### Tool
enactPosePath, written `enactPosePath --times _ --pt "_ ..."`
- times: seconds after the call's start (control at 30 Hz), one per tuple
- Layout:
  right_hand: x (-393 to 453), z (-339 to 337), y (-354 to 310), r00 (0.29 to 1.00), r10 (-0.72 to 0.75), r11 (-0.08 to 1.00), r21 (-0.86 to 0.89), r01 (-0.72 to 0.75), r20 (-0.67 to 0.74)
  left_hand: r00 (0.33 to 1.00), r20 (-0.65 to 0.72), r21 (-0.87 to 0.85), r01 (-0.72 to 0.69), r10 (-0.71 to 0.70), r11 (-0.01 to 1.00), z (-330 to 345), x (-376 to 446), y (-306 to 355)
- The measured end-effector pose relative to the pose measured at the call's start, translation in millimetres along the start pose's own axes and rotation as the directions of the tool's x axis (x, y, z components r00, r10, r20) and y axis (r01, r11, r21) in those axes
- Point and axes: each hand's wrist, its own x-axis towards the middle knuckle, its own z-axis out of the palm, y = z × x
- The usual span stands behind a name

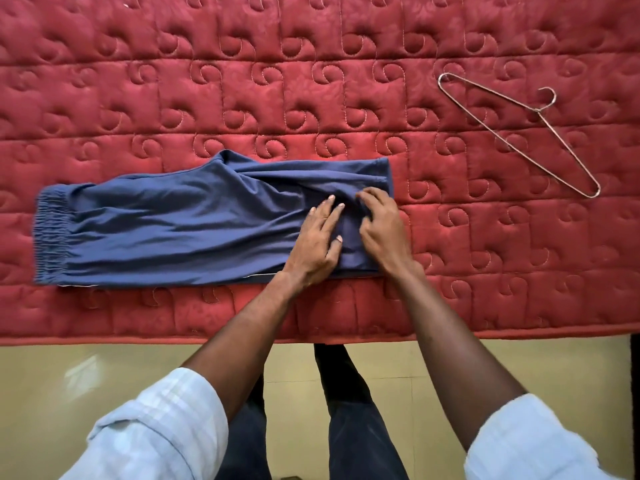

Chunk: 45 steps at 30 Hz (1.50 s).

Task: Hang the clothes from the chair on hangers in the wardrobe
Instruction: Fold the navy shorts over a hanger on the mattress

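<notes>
Two rolled-up pale sleeves at bottom of view, bare forearms reaching out over dark trousers and a yellowish tiled floor.

One blue garment lies flat on the red quilted bed, near the bed's front edge, long axis left-right. Elastic gathered waistband at the left end, hem at the right end (looks like shorts or short trousers, folded lengthwise).

Left hand: fingers straight and spread, palm down, pressing on the right part of the garment. Released, not grasping.

Right hand: just beside the left, fingers curled, pinching a fold of the blue cloth near the hem end.

One wire hanger lies flat on the bed, upper right, well apart from the garment and both hands. Hook end points toward the right.

Count: 1 garment, 1 hanger, 2 hands. No containers in view.
</notes>
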Motion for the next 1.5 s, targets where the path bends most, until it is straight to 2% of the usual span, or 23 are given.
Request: enactPosePath --times 0.07,0.17,0.2,0.23,0.3,0.4,0.5,0.57,0.6,0.67,0.73,0.83,0.9,0.97,1.0,1.07,1.1,1.17,1.2,1.27,1.33,1.4,1.5 --pt "13 3 2 0.999 0.015 0.993 -0.121 -0.01 0.037 0.986 -0.168 -0.033 0.007 -0.012 0.999 -15 -2 -11" --pt "18 6 -15 0.965 0.242 0.947 -0.191 -0.258 -0.104 0.897 -0.442 0.09 0.057 -0.012 0.994 -48 -2 -39" --pt "20 10 -25 0.957 0.23 0.932 -0.243 -0.269 -0.177 0.858 -0.513 0.146 0.098 -0.009 0.985 -61 -1 -51" --pt "23 17 -40 0.962 0.16 0.94 -0.265 -0.217 -0.22 0.824 -0.567 0.192 0.145 -0.011 0.971 -77 0 -65" --pt "32 36 -66 0.98 0.009 0.987 -0.154 -0.041 -0.199 0.797 -0.604 0.25 0.211 -0.018 0.945 -111 6 -91" --pt "54 70 -105 0.989 -0.146 0.989 -0.01 0.145 -0.037 0.88 -0.468 0.303 0.242 -0.078 0.922 -155 20 -124" --pt "73 104 -137 0.968 -0.209 0.968 -0.107 0.225 0.139 0.968 -0.248 0.387 0.142 -0.046 0.911 -180 34 -150" --pt "81 123 -143 0.947 -0.193 0.948 -0.199 0.247 0.255 0.985 -0.171 0.425 0.04 0.037 0.904 -188 41 -162" --pt "84 127 -141 0.948 -0.176 0.946 -0.22 0.237 0.263 0.985 -0.16 0.434 0.006 0.07 0.901 -190 44 -163" --pt "89 133 -136 0.981 -0.127 0.972 -0.18 0.153 0.148 0.975 -0.198 0.43 -0.004 0.098 0.903 -192 52 -166" --pt "93 137 -132 0.999 -0.019 0.997 -0.078 0.017 -0.027 0.959 -0.275 0.418 0.058 0.066 0.906 -189 59 -166" --pt "95 144 -134 0.971 0.083 0.997 0.019 -0.081 -0.223 0.911 -0.412 0.412 0.209 -0.023 0.887 -176 61 -160" --pt "89 145 -136 0.916 0.051 0.995 -0.061 -0.082 -0.399 0.845 -0.532 0.363 0.283 -0.052 0.888 -167 54 -152" --pt "75 149 -136 0.863 -0.076 0.985 -0.174 -0.014 -0.499 0.812 -0.584 0.339 0.255 -0.01 0.906 -158 38 -142" --pt "65 154 -133 0.861 -0.171 0.973 -0.221 0.071 -0.479 0.817 -0.575 0.35 0.215 0.028 0.912 -151 26 -139" --pt "39 166 -124 0.889 -0.34 0.928 -0.265 0.263 -0.307 0.867 -0.489 0.4 0.125 0.096 0.908 -135 0 -138" --pt "27 172 -117 0.903 -0.385 0.903 -0.277 0.328 -0.188 0.906 -0.411 0.425 0.096 0.097 0.9 -127 -11 -140" --pt "11 172 -96 0.916 -0.4 0.857 -0.353 0.377 0.005 0.963 -0.27 0.444 0.115 0.011 0.889 -118 -23 -148" --pt "7 167 -84 0.924 -0.379 0.837 -0.406 0.367 0.055 0.97 -0.238 0.441 0.16 -0.056 0.883 -117 -22 -150" --pt "7 150 -61 0.957 -0.284 0.834 -0.476 0.28 0.064 0.965 -0.213 0.467 0.239 -0.154 0.851 -117 -16 -152" --pt "8 128 -41 0.983 -0.178 0.848 -0.501 0.171 0.035 0.962 -0.188 0.505 0.267 -0.198 0.821 -117 -13 -149" --pt "8 111 -26 0.992 -0.127 0.834 -0.538 0.122 0.028 0.957 -0.187 0.52 0.288 -0.222 0.804 -116 -13 -145" --pt "14 92 -7 0.999 -0.021 0.824 -0.566 -0.01 -0.047 0.94 -0.236 0.509 0.337 -0.248 0.792 -114 -12 -134"
